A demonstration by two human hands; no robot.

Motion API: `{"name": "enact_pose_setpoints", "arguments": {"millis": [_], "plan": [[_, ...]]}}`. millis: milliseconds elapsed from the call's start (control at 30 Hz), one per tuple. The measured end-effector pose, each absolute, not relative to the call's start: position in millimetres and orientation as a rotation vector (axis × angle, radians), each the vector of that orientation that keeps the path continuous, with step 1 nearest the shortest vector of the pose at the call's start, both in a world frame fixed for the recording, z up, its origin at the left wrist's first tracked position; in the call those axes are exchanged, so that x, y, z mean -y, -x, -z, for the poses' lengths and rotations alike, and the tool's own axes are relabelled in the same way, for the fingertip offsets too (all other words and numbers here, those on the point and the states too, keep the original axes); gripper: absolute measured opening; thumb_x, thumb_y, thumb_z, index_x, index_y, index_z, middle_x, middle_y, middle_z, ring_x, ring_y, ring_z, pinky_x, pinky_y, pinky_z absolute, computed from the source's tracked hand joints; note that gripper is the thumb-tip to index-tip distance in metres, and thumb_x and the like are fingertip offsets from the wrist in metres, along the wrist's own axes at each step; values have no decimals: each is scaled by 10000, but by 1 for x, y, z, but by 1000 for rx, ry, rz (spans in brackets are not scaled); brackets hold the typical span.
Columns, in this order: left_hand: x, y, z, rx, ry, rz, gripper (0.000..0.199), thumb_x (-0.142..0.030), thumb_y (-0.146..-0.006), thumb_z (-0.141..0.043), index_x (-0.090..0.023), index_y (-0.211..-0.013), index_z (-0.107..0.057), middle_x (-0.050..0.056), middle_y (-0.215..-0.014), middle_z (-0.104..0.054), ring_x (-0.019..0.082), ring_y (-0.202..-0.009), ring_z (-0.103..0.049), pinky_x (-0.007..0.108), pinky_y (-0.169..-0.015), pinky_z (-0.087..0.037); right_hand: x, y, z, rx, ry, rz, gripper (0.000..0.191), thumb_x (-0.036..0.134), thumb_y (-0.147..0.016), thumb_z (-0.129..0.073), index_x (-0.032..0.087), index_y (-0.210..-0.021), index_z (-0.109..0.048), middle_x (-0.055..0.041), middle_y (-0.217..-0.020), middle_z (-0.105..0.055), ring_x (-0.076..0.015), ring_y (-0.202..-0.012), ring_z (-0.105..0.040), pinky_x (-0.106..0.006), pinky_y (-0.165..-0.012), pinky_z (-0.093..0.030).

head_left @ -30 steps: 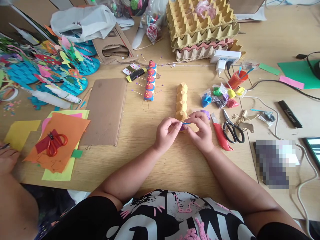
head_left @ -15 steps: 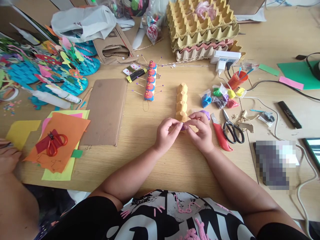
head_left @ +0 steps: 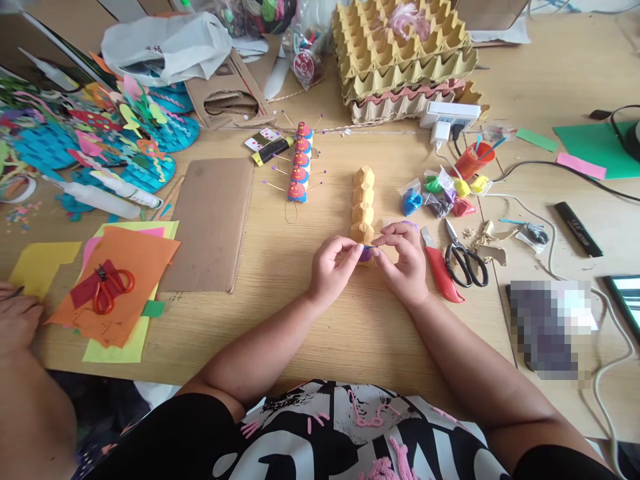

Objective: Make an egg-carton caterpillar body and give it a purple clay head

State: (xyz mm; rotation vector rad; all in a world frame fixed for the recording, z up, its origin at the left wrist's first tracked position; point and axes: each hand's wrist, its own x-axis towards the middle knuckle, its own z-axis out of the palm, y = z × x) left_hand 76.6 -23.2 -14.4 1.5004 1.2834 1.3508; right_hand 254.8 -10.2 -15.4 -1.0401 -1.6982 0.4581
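A strip of yellow egg-carton cups (head_left: 363, 212) lies lengthwise in front of me. At its near end, my left hand (head_left: 333, 267) pinches a small piece of purple-blue modelling clay (head_left: 367, 254) between thumb and fingertips. My right hand (head_left: 404, 263) grips the other side of that clay, its fingers bent and closed at the tips. The near cup is partly hidden by the clay and fingers. Farther left stands a decorated egg-carton caterpillar (head_left: 299, 175) in blue and red, with purple-tipped sticks poking out of both sides.
Bagged clay (head_left: 413, 200), a red-handled knife (head_left: 443, 273) and black scissors (head_left: 466, 261) lie to the right. Cardboard (head_left: 210, 223) and coloured paper (head_left: 145, 260) with red pliers (head_left: 107, 287) are left. Another person's hand (head_left: 19, 317) rests at the left edge. Egg trays (head_left: 405, 67) stand behind.
Both hands stay nearly in place at the strip's near end. The fingertips have shifted slightly, and more of the purple-blue clay shows between them.
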Motion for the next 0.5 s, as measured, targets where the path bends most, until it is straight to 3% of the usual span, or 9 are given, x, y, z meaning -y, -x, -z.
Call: {"name": "enact_pose_setpoints", "arguments": {"millis": [500], "plan": [[23, -76, 13, -1259, -1599, -1350, 319, -479, -1042, -652, -225, -864, -727, 44, -866, -756, 186, -865, -685, 345, -887, -546, 10, -254, 20, 1819, 1046, -341, 106, 234, -969, -735, 315, -1006, -794, -67, -1101, -682, -264, -1039, -681, -514, -924, -578]]}}
